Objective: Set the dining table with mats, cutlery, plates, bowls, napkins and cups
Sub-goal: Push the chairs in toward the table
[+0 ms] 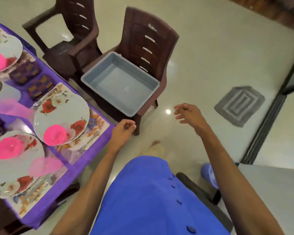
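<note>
The dining table (98,141) with its purple cloth fills the left side. On floral mats (98,122) lie flowered plates (61,114), each with a pink bowl (55,134) on it. Pink cups (46,167) stand beside the plates, and a fork (87,143) lies on the nearest mat. Folded patterned napkins (39,85) rest near the far edge. My left hand (123,131) hovers just off the table corner, fingers curled with nothing in them. My right hand (188,114) hangs over the floor, fingers spread and empty.
An empty grey plastic tub (149,89) sits on the seat of a brown plastic chair (151,39); a second brown chair (71,31) stands behind it. A grey floor mat (239,106) lies at the right, by a dark sliding-door track (268,116).
</note>
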The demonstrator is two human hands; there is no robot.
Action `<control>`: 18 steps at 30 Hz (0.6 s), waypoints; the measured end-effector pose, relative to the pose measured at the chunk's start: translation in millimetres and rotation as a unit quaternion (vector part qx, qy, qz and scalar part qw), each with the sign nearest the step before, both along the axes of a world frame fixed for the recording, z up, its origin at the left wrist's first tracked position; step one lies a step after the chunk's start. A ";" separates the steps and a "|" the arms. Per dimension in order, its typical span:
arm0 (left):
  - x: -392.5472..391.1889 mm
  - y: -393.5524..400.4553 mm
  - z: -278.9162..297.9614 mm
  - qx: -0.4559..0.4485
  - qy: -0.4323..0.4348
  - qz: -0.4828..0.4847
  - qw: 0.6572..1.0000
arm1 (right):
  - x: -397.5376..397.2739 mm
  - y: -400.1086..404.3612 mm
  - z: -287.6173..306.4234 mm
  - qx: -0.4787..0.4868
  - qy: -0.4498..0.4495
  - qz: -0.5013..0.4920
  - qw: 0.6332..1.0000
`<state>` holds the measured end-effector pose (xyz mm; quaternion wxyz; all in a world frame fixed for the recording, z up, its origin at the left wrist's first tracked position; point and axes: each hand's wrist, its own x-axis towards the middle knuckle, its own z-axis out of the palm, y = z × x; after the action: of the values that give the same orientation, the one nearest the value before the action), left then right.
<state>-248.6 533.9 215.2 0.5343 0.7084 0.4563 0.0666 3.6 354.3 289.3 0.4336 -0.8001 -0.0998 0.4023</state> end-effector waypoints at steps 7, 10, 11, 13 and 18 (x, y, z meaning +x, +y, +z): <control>168.1 38.2 -22.9 -0.021 0.010 0.082 0.996 | 179.9 70.0 -7.9 -0.006 -0.003 0.080 0.997; 228.2 58.0 -24.4 -0.041 0.017 0.131 0.990 | 254.9 102.1 -0.4 -0.020 -0.020 0.118 0.993; 248.9 64.0 -22.2 -0.046 0.018 0.150 0.987 | 281.2 115.4 3.6 -0.020 -0.025 0.135 0.990; 280.6 75.1 -16.8 -0.059 0.027 0.184 0.981 | 322.8 140.2 10.4 -0.028 -0.032 0.155 0.987; 315.9 96.2 -13.5 -0.067 0.035 0.289 0.954 | 370.7 220.7 -1.9 -0.038 -0.014 0.282 0.958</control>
<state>67.3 630.2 201.7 0.5219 0.5113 0.6632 0.1623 374.3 574.9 287.4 0.2704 -0.7605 -0.3125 0.5008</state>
